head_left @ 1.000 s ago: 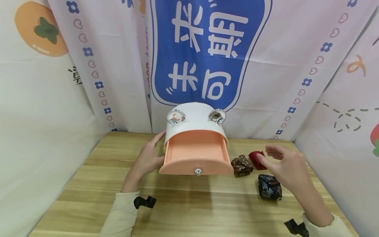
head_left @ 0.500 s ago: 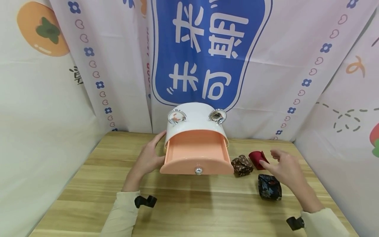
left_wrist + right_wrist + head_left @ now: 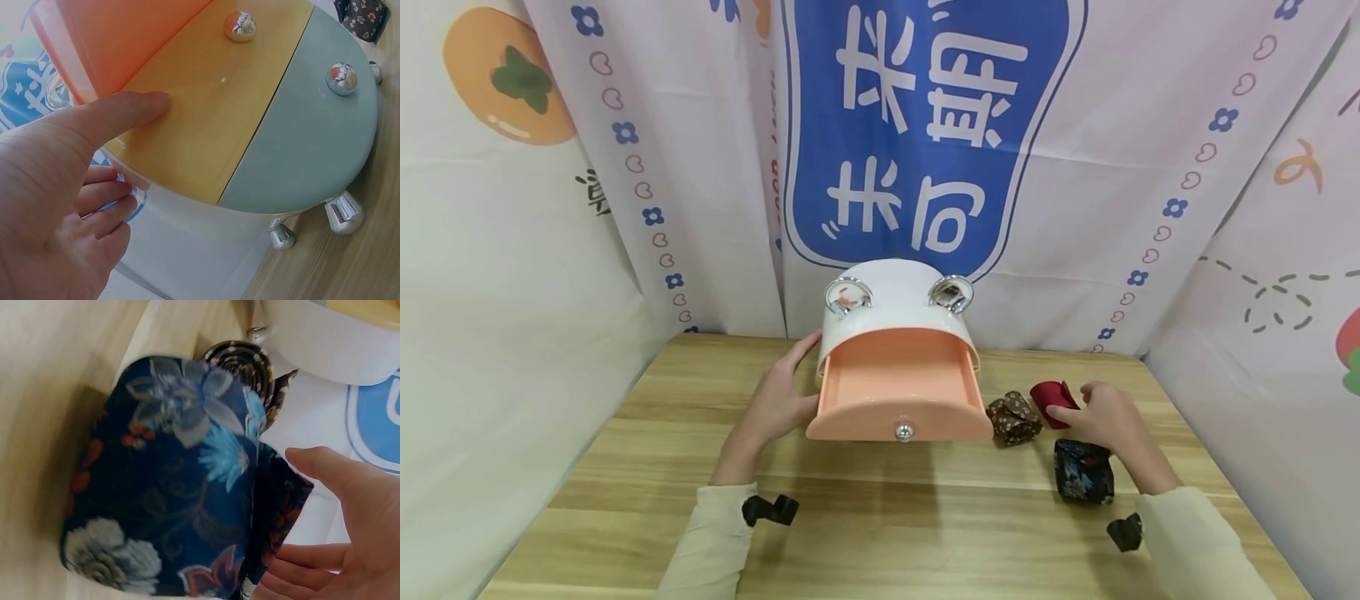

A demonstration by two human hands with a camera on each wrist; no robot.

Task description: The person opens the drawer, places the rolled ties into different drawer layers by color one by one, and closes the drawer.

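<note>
A white cabinet [image 3: 891, 287] with a rounded top has its peach drawer [image 3: 895, 422] pulled out. My left hand [image 3: 771, 404] holds its left side, thumb on the yellow drawer front [image 3: 206, 131] below and fingers along the side. At the right lies a rolled red necktie [image 3: 1050, 403], with my right hand [image 3: 1108, 417] right at it, thumb and fingers spread apart. A rolled brown patterned necktie [image 3: 1017, 421] sits beside the cabinet. The dark blue floral rolled necktie [image 3: 1084, 479] lies just below the right hand; in the right wrist view it hides part of the fingers.
The cabinet's lower grey-green drawer front [image 3: 306, 125] is closed and has a silver knob. Silver feet [image 3: 344, 212] stand on the wooden table [image 3: 880, 533]. Printed cloth [image 3: 722, 208] hangs close behind the cabinet and on both sides.
My right hand has lowered and moved left and in close to the red necktie. The left hand stays on the cabinet.
</note>
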